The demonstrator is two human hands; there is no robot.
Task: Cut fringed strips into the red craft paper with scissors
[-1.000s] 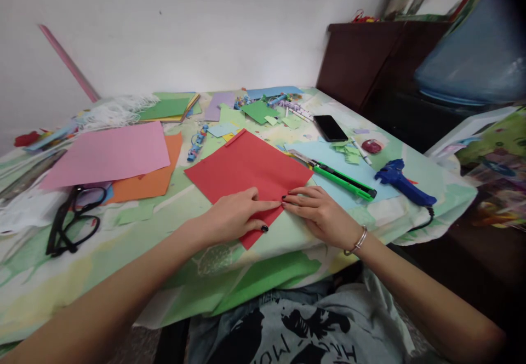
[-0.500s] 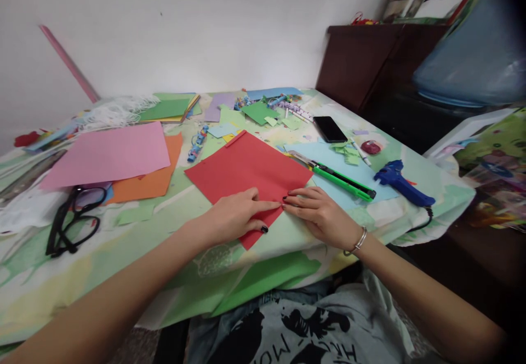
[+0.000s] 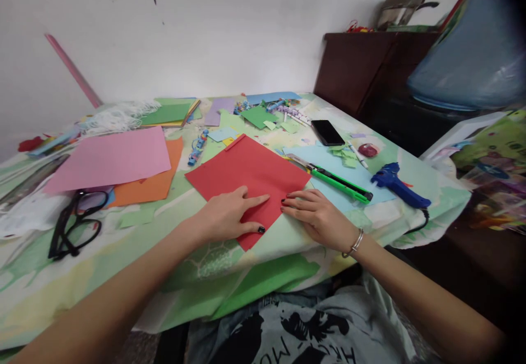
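A sheet of red paper (image 3: pixel 246 169) lies cornerwise on the cloth-covered table in front of me, with a narrow folded strip (image 3: pixel 235 143) along its far left edge. My left hand (image 3: pixel 230 213) rests on the paper's near left part, index finger and thumb spread apart. On the near right edge lies my right hand (image 3: pixel 318 216), its fingers stretched out over the paper; its thumb is mostly hidden. Just beyond this hand is a green utility knife (image 3: pixel 341 184) with its blade end near the red paper, lying on light blue paper (image 3: pixel 298 152).
To the left are pink paper (image 3: pixel 110 158), orange paper (image 3: pixel 152 186) and black-framed glasses (image 3: pixel 76 227). A phone (image 3: pixel 327 132) and a blue glue gun (image 3: pixel 400 186) lie to the right. Paper scraps and white string (image 3: pixel 119 117) are at the back, against the wall.
My left index finger has drawn back left from the paper's near right edge, away from my right fingertips. My right hand stays about where it was. The view has shifted slightly.
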